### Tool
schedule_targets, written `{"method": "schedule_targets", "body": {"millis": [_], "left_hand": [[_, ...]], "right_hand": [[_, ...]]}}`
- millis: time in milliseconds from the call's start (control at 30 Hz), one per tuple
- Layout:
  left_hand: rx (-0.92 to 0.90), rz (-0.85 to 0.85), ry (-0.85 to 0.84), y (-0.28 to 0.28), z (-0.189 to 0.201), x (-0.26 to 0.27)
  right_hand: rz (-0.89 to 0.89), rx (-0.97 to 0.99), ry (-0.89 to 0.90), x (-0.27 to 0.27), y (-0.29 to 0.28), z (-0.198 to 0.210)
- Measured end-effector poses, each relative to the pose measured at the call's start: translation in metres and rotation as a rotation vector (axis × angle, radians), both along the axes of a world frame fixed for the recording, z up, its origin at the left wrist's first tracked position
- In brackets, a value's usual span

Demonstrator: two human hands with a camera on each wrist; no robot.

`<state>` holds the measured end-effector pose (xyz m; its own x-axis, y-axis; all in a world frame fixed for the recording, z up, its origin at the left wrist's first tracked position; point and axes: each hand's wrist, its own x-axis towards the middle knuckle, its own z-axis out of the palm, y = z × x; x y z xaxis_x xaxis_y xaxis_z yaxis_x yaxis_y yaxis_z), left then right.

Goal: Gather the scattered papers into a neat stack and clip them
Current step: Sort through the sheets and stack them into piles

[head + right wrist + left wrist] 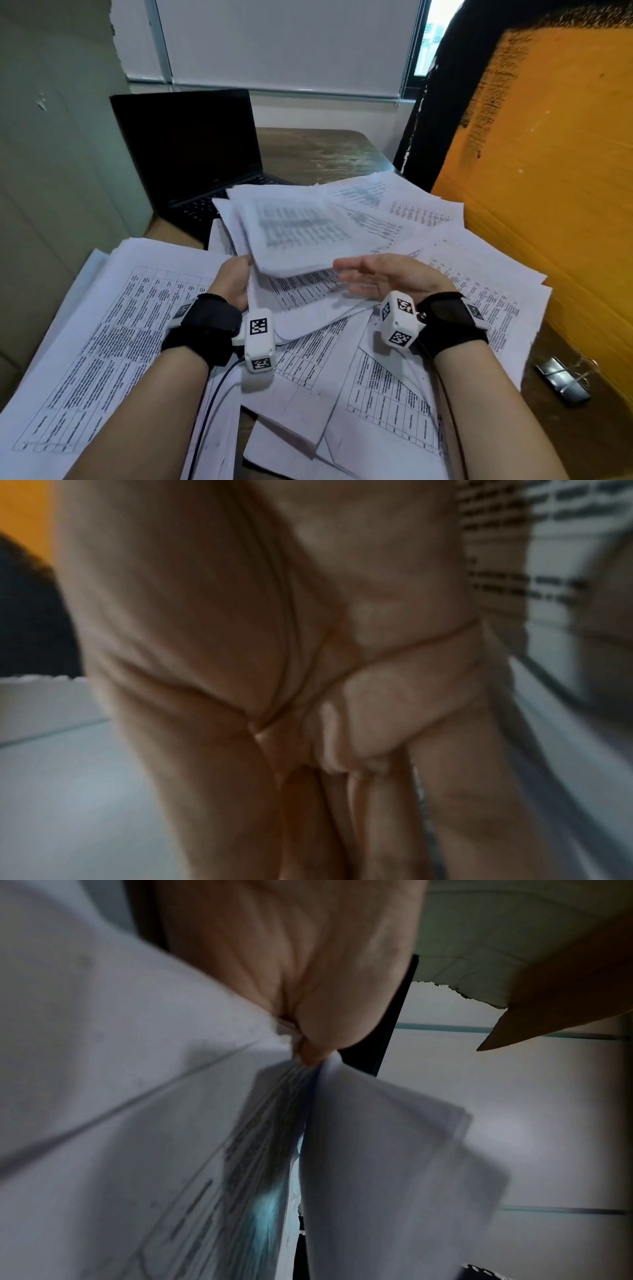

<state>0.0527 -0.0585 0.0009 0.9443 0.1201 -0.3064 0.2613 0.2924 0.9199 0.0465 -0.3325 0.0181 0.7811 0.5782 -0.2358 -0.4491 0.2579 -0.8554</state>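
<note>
Printed white papers [394, 359] lie scattered across the desk, overlapping at many angles. My left hand [236, 277] pinches the near corner of a raised bundle of sheets [294, 233], which looks blurred. In the left wrist view my left hand [308, 1031] grips the sheets [377, 1150] where they fan out. My right hand [376, 277] hovers flat just right of the bundle, fingers straight and pointing left, holding nothing. The right wrist view shows the right hand [308, 723] with straight fingers held close together. A black binder clip [561, 378] lies on the desk at the right.
An open black laptop [191, 154] stands at the back left, partly under the papers. A cardboard panel [51, 171] walls the left side. An orange and black board [548, 154] closes the right. Bare wooden desk [318, 154] shows behind the papers.
</note>
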Motion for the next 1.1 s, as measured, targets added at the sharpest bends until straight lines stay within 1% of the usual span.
{"method": "schedule_targets", "body": {"millis": [67, 133, 167, 233, 267, 300, 367, 400, 433, 467, 533, 633, 667, 767, 800, 867, 933, 1000, 1033, 1100], "left_hand": [[-0.102, 0.018, -0.013, 0.0, 0.001, -0.002], [-0.185, 0.018, -0.006, 0.003, 0.001, 0.0], [-0.203, 0.002, 0.003, 0.003, 0.001, 0.0], [-0.143, -0.009, -0.002, -0.001, 0.001, 0.0], [-0.086, -0.01, -0.022, -0.002, 0.001, 0.001], [-0.026, -0.005, -0.049, -0.003, 0.001, 0.001], [0.071, 0.001, -0.118, -0.005, 0.006, -0.001], [0.087, -0.001, -0.155, -0.006, 0.011, -0.005], [0.096, -0.004, -0.194, -0.006, 0.017, -0.009], [0.105, -0.001, -0.249, -0.007, 0.023, -0.013], [0.145, 0.027, -0.389, -0.012, 0.037, -0.022], [0.293, 0.136, -0.626, -0.029, 0.059, -0.037], [0.356, 0.19, -0.701, -0.036, 0.069, -0.043], [0.496, 0.342, -0.883, -0.049, 0.104, -0.06], [0.526, 0.365, -0.932, -0.052, 0.114, -0.063], [0.584, 0.35, -0.991, -0.055, 0.132, -0.071], [0.619, 0.318, -1.011, -0.053, 0.141, -0.076], [0.62, 0.302, -0.966, -0.049, 0.14, -0.078], [0.622, 0.301, -0.906, -0.045, 0.136, -0.077], [0.557, 0.273, -0.742, -0.042, 0.126, -0.076]], "right_hand": [[0.041, -0.133, 0.008, 0.001, -0.002, 0.002], [0.04, -0.245, -0.004, 0.001, -0.006, 0.005], [0.025, -0.276, -0.009, 0.001, -0.007, 0.006], [-0.014, -0.327, -0.015, 0.002, -0.01, 0.009], [-0.078, -0.351, -0.039, 0.004, -0.01, 0.011], [-0.182, -0.371, -0.081, 0.007, -0.011, 0.011], [-0.451, -0.397, -0.17, 0.013, -0.015, 0.014], [-0.583, -0.418, -0.22, 0.015, -0.019, 0.018], [-0.676, -0.432, -0.268, 0.014, -0.021, 0.024], [-0.711, -0.44, -0.311, 0.013, -0.024, 0.031], [-0.651, -0.441, -0.373, 0.004, -0.02, 0.048], [-0.534, -0.405, -0.481, -0.015, -0.001, 0.076], [-0.552, -0.391, -0.557, -0.022, 0.006, 0.083], [-0.754, -0.345, -0.772, -0.041, 0.021, 0.105], [-0.794, -0.333, -0.829, -0.046, 0.021, 0.112], [-0.796, -0.337, -0.938, -0.055, 0.022, 0.127], [-0.759, -0.385, -1.005, -0.063, 0.02, 0.135], [-0.727, -0.399, -0.99, -0.069, 0.017, 0.137], [-0.715, -0.362, -0.96, -0.071, 0.014, 0.135], [-0.678, -0.295, -0.871, -0.075, 0.009, 0.126]]}}
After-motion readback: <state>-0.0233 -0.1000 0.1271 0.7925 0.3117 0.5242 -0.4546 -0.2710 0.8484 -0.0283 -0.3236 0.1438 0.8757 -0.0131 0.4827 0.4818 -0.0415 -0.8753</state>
